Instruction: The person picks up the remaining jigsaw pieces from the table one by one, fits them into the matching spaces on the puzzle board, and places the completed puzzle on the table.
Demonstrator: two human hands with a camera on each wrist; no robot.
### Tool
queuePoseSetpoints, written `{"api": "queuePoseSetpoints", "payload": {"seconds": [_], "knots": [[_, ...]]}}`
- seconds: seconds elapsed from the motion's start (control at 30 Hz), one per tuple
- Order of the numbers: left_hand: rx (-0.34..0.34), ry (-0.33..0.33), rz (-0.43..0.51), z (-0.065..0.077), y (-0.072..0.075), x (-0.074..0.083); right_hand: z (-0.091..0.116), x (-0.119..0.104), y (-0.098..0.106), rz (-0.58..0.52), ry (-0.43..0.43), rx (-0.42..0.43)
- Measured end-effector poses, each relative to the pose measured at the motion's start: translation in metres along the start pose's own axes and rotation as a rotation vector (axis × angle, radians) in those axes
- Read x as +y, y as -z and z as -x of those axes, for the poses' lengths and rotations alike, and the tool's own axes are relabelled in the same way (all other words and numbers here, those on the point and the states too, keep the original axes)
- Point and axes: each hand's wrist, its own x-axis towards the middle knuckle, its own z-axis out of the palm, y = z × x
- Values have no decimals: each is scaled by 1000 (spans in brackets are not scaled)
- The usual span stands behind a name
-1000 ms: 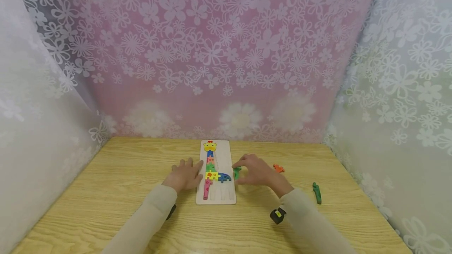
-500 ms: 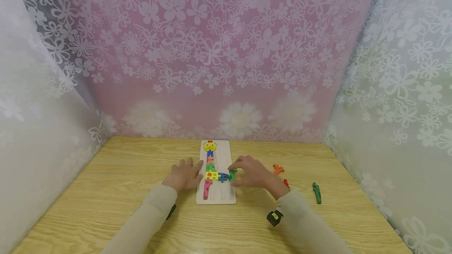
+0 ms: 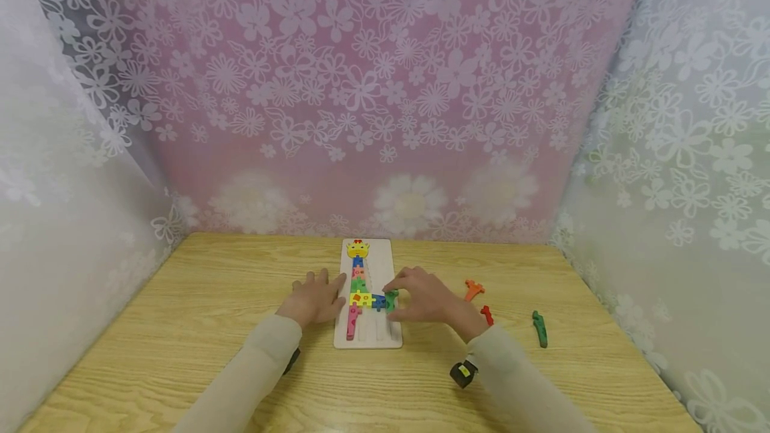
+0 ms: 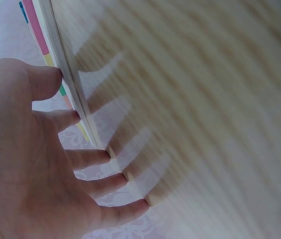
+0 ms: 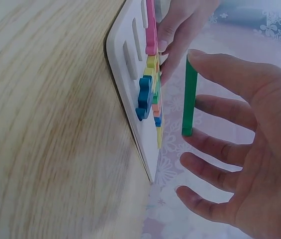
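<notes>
A pale giraffe puzzle board lies on the table. Set in it are a yellow head, several coloured neck and body pieces, a blue piece and a pink leg. My right hand pinches a green puzzle piece between thumb and fingertips. In the right wrist view that piece stands apart from the board, above its surface. Along the board's left edge rests my left hand, fingers spread, its thumb and a fingertip at the edge in the left wrist view.
Right of the board lie an orange puzzle piece, a red piece close to my right forearm, and a dark green piece. A flowered curtain hangs behind the wooden table.
My right hand has carried the green piece leftward, from the board's right edge to over the blue piece's end. The red piece has come into view from behind the forearm. My left hand stays still.
</notes>
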Motion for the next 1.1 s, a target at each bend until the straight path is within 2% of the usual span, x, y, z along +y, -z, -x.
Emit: {"api": "queuePoseSetpoints", "payload": {"seconds": [0.57, 1.1], "knots": [[3, -6, -15, 0, 0, -1, -6, -13, -10, 9, 50, 5], [-5, -14, -11, 1, 1, -1, -14, -26, -21, 47, 26, -37]]}}
